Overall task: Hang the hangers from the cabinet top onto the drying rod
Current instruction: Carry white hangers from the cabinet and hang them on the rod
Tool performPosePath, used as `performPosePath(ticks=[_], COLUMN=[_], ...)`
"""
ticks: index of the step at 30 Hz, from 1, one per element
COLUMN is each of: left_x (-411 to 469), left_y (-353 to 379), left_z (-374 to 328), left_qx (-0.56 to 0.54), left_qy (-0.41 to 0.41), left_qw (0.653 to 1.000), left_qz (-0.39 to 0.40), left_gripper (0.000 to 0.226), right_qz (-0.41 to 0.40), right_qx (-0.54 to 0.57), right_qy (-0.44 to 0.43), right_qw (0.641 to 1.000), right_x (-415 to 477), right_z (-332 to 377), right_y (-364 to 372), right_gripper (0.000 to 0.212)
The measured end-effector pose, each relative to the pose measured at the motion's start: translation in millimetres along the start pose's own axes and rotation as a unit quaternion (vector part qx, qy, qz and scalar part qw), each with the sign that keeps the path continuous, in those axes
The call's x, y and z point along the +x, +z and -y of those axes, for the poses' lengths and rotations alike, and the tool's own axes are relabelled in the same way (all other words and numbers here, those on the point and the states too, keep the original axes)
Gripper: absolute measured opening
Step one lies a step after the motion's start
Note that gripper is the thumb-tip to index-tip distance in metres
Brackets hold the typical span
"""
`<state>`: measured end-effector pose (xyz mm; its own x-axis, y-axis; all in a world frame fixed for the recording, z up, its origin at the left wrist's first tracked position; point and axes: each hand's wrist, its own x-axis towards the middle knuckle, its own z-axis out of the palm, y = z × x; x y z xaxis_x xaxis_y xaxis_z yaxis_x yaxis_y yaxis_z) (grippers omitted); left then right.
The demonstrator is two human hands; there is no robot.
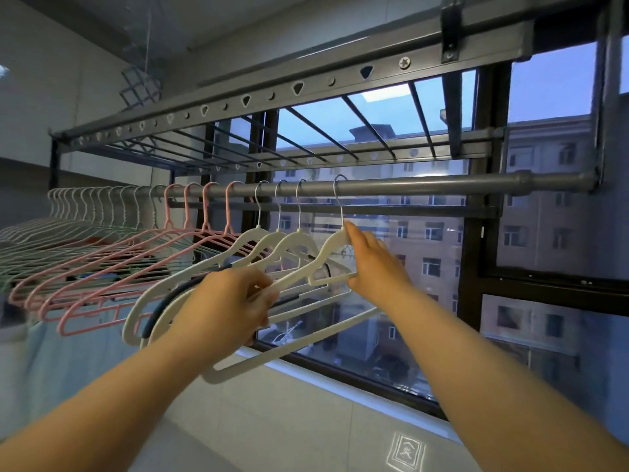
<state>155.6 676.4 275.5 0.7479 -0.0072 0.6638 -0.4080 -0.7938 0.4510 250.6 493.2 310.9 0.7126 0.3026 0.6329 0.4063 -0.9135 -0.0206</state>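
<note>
A grey drying rod (425, 185) runs across the window. Several white (85, 212), pink (112, 264) and cream hangers (272, 240) hang on it. The rightmost cream hanger (335, 247) has its metal hook over the rod. My right hand (374, 264) holds that hanger at its neck and right shoulder, thumb under the notch. My left hand (235, 301) grips the left arm of the same hanger, fingers curled round it. The cabinet top is out of view.
Above the rod is a grey rack frame (306, 86) with holes and cross bars. The dark-framed window (476, 284) shows buildings outside. A tiled sill (306, 420) lies below. Blue cloth (68, 352) hangs at lower left.
</note>
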Motion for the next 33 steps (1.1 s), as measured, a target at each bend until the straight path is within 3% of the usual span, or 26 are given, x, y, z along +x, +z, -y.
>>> performPosePath(ticks=[7, 11, 15, 18, 24, 28, 33], left_x=[-4, -7, -12, -16, -23, -31, -48], left_y=[3, 3, 0, 0, 21, 48, 102], left_z=[0, -2, -6, -8, -26, -54, -96], left_qx=[0.008, 0.016, 0.043, 0.071, 0.077, 0.013, -0.086], left_qy=[-0.005, -0.008, 0.002, 0.057, 0.200, 0.271, 0.302], left_qw=[1.000, 1.000, 0.997, 0.990, 0.968, 0.956, 0.946], left_qz=[-0.001, -0.014, -0.064, -0.112, -0.133, -0.109, -0.075], left_gripper=[0.021, 0.010, 0.032, 0.037, 0.016, 0.031, 0.024], right_qz=[0.004, 0.018, 0.028, 0.024, 0.021, 0.045, 0.046], right_qx=[0.005, 0.003, 0.000, -0.007, -0.034, -0.081, -0.111], right_qy=[0.000, 0.001, 0.012, 0.028, 0.053, 0.083, 0.148], right_qw=[1.000, 1.000, 1.000, 0.999, 0.998, 0.992, 0.982], right_x=[-2, -1, -5, -15, -60, -101, -168], right_z=[2, 5, 4, -1, -24, -56, -112], right_y=[2, 2, -1, -5, -13, -19, -38], right_gripper=[0.090, 0.091, 0.094, 0.090, 0.057, 0.050, 0.035])
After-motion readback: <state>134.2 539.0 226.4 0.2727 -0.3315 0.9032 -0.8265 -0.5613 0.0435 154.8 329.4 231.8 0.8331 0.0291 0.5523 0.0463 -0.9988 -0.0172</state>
